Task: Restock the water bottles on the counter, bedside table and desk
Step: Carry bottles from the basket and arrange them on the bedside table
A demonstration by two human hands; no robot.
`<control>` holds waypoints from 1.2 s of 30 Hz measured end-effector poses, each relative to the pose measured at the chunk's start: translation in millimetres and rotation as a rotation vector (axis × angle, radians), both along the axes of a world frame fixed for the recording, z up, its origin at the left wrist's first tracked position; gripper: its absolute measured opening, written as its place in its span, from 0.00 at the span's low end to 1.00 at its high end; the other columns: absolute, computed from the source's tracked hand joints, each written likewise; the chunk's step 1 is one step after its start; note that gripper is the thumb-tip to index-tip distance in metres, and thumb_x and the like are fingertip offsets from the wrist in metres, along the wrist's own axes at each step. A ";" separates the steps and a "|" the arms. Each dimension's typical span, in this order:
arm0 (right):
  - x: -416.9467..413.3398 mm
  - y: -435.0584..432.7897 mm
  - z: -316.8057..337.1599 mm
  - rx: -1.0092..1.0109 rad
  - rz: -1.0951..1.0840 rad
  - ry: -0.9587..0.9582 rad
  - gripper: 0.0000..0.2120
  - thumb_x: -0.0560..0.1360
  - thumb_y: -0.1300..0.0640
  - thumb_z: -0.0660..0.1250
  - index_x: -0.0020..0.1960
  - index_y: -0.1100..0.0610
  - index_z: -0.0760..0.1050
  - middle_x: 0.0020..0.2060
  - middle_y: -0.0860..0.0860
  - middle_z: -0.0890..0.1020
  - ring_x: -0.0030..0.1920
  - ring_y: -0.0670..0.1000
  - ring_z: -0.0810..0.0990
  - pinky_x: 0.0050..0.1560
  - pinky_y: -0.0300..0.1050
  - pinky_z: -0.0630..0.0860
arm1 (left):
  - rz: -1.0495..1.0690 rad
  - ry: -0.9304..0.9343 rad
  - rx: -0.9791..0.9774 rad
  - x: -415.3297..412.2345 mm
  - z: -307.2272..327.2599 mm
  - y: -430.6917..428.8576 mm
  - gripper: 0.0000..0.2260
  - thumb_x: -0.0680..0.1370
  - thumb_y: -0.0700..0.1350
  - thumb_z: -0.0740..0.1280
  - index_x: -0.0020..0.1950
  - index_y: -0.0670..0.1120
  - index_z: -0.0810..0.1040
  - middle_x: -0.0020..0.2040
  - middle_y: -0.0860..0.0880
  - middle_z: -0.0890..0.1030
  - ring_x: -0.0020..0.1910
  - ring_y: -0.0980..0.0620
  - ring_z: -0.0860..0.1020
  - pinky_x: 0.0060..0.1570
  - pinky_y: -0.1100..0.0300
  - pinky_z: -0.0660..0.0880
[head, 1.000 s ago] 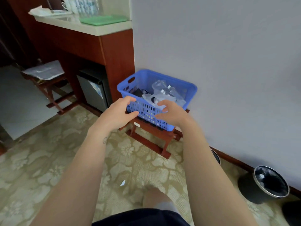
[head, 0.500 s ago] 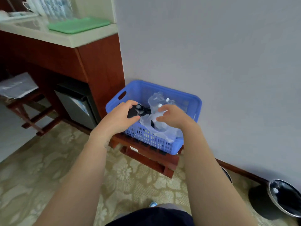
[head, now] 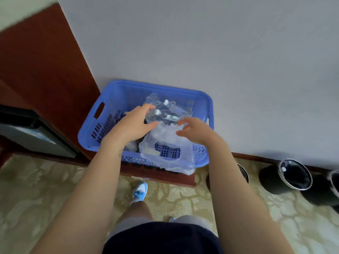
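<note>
Your left fingers (head: 146,108) are spread and gently curved, with the thumb held apart below them. Their tips reach the top of the clear plastic bag (head: 165,143), right beside a white bottle cap; whether they press on it I cannot tell, and nothing is pinched. Your right fingers (head: 183,121) are loosely curled and slightly parted, hovering just over the bag near a bottle's label and holding nothing. So your left hand (head: 132,125) and right hand (head: 196,132) sit either side of the bag's mouth, near each other but apart. The water bottles (head: 169,117) lie on their sides inside that bag, two white caps showing, and the bag lies in the blue basket (head: 183,90), its lower end draped over the near rim. The basket rests on a low wooden stand (head: 157,174) against the pale wall (head: 201,43). On your left a reddish wooden cabinet (head: 45,70) stands just beside the basket, with a dark fridge (head: 27,136) under it. To your right, black bins (head: 293,176) stand along the wall on the patterned carpet (head: 36,189). Your blue-and-white shoe (head: 140,192) is planted in front of the stand.
</note>
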State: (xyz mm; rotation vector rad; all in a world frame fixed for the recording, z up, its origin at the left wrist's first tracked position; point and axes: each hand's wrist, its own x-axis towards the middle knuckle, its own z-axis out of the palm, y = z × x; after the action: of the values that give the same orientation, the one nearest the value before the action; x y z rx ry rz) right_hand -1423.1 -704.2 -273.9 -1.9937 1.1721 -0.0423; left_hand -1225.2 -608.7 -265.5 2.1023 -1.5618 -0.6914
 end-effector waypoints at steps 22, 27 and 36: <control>137.3 -152.0 -102.2 0.043 -0.291 0.261 0.22 0.77 0.56 0.66 0.70 0.52 0.69 0.66 0.55 0.74 0.62 0.58 0.74 0.58 0.49 0.71 | -0.668 -0.141 0.383 138.4 -85.7 -232.6 0.24 0.80 0.53 0.64 0.73 0.52 0.61 0.63 0.48 0.75 0.53 0.47 0.79 0.52 0.44 0.77; 151.0 -209.6 -124.7 -0.013 -0.165 0.426 0.25 0.77 0.58 0.63 0.73 0.53 0.63 0.68 0.57 0.70 0.66 0.60 0.71 0.63 0.55 0.71 | -0.771 -0.249 0.464 132.6 -124.4 -274.6 0.25 0.80 0.50 0.63 0.74 0.45 0.60 0.61 0.45 0.74 0.47 0.47 0.79 0.47 0.47 0.78; 182.4 -251.4 -176.9 -0.028 0.052 0.527 0.27 0.78 0.60 0.61 0.75 0.58 0.58 0.71 0.58 0.67 0.69 0.60 0.67 0.63 0.56 0.69 | -0.721 -0.485 0.565 133.1 -194.4 -301.2 0.23 0.81 0.46 0.61 0.74 0.41 0.62 0.66 0.42 0.74 0.63 0.43 0.74 0.54 0.52 0.72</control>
State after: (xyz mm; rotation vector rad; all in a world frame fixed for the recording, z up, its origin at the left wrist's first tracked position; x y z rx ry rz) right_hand -1240.7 -955.6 -450.8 -2.1248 1.4428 0.5247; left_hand -1092.1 -909.9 -459.9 2.1576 -2.7252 -0.9926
